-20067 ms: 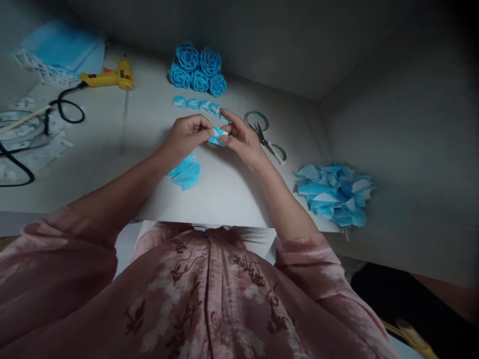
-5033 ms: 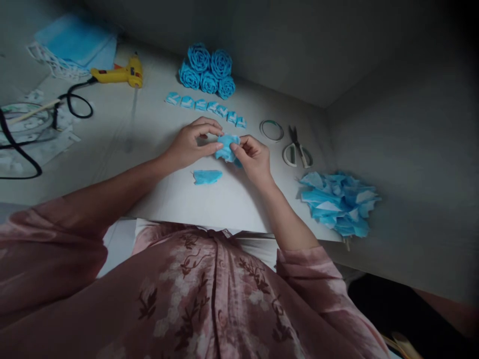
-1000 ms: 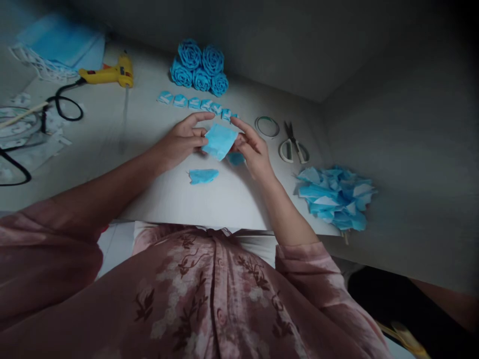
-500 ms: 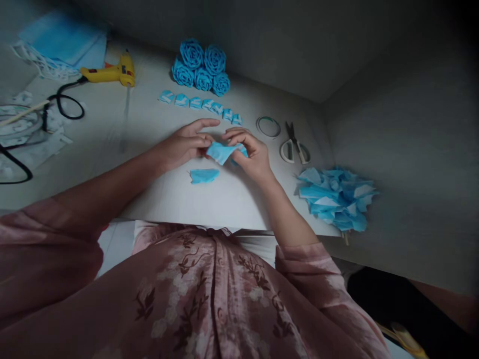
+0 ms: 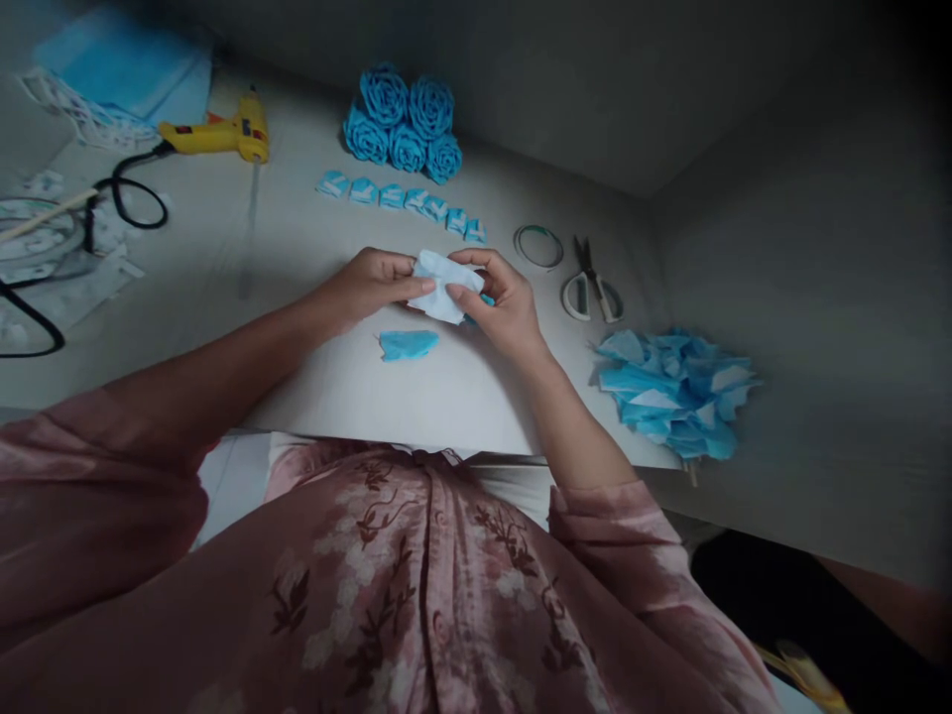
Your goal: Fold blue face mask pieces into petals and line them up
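Observation:
Between my hands a small piece of mask fabric (image 5: 438, 270) is held up with its pale side showing. My left hand (image 5: 376, 283) pinches its left edge, thumb in front. On the right side, my right hand (image 5: 498, 302) grips it with the thumb pressed on its face. A bit of brighter blue material shows by my right fingers, partly hidden. Just below on the table lies a loose blue fabric piece (image 5: 409, 345). Beyond my hands runs a row of several small folded blue pieces (image 5: 392, 195).
Several blue fabric roses (image 5: 408, 147) are stacked at the back. To the right are a wire coil (image 5: 538, 247), scissors (image 5: 591, 288) and a blue fabric bunch (image 5: 676, 392). At left lie a yellow glue gun (image 5: 215, 134), its black cord and blue face masks (image 5: 123, 69).
The fabric piece has been turned and spread so its pale side now shows instead of blue. My left fingers have closed from spread onto its edge.

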`<state>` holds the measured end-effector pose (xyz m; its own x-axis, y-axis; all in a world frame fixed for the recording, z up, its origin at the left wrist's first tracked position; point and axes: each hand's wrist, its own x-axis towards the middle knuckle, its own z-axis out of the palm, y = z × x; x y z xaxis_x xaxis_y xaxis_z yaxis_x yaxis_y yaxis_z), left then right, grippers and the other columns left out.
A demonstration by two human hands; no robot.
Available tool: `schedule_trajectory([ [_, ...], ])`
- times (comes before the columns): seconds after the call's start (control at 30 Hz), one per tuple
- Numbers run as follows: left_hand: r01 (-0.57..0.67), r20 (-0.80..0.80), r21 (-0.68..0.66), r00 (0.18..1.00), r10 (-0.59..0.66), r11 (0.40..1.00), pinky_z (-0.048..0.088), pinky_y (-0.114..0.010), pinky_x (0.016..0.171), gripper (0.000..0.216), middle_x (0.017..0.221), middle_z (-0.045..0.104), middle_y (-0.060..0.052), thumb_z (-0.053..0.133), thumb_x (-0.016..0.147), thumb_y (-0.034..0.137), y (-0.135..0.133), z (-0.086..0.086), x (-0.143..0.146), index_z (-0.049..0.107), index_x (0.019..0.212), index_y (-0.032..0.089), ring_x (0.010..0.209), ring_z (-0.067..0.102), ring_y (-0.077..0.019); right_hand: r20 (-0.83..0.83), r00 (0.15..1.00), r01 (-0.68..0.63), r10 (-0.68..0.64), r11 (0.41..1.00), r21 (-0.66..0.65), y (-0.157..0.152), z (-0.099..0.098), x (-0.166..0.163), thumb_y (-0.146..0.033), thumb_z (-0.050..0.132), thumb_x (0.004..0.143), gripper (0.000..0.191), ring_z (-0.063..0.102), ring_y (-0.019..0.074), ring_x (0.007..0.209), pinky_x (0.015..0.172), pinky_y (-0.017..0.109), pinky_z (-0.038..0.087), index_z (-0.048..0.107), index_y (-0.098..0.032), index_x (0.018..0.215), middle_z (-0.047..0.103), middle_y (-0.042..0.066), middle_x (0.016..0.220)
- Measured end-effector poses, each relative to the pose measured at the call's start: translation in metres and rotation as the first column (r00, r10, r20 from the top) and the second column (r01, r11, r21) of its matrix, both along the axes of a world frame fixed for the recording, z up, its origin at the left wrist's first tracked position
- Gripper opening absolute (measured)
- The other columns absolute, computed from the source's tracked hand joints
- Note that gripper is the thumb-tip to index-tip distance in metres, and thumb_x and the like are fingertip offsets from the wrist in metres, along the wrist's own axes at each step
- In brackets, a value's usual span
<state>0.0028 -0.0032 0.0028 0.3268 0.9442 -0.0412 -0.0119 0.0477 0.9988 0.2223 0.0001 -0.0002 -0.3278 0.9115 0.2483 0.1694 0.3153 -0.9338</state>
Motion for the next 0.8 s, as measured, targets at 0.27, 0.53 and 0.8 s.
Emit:
schedule_trajectory([
  [0.27, -0.120, 0.074, -0.054, 0.990, 0.123, 0.991, 0.053, -0.029, 0.068, 0.014, 0.069, 0.076, -0.003, 0.081, 0.085, 0.026, 0.007, -0.003, -0.003, 0.078, 0.079, 0.013, 0.061, 0.067, -0.0127, -0.021, 0.998, 0.054, -0.055, 0.998, -0.031, 0.005, -0.003, 0.006, -0.068, 0.077, 0.088, 0.065, 0.067, 0.0172, 0.078, 0.078, 0.034, 0.062, 0.065, -0.031, 0.140, 0.073, 0.002, 0.095],
  [0.53, -0.178, 0.218, -0.081, 0.957, 0.191, 0.981, 0.057, -0.029, 0.066, 0.012, 0.077, 0.078, -0.006, 0.081, 0.082, 0.024, 0.007, 0.001, 0.000, 0.077, 0.082, 0.013, 0.062, 0.070, -0.0133, -0.088, 0.995, 0.050, -0.050, 0.999, -0.009, 0.004, 0.004, 0.005, -0.076, 0.070, 0.089, 0.068, 0.071, 0.0199, 0.088, 0.092, 0.039, 0.062, 0.065, -0.030, 0.139, 0.073, 0.002, 0.091],
  [0.8, -0.105, 0.203, -0.030, 0.973, 0.109, 0.994, 0.054, -0.030, 0.069, 0.025, 0.079, 0.076, -0.006, 0.085, 0.082, 0.036, 0.008, -0.007, 0.001, 0.073, 0.082, 0.014, 0.068, 0.069, -0.0151, -0.045, 0.997, -0.069, 0.069, 0.998, 0.003, 0.013, -0.022, 0.003, -0.071, 0.075, 0.088, 0.080, 0.065, 0.0166, 0.078, 0.079, 0.035, 0.062, 0.053, -0.031, 0.154, 0.068, 0.000, 0.089],
])
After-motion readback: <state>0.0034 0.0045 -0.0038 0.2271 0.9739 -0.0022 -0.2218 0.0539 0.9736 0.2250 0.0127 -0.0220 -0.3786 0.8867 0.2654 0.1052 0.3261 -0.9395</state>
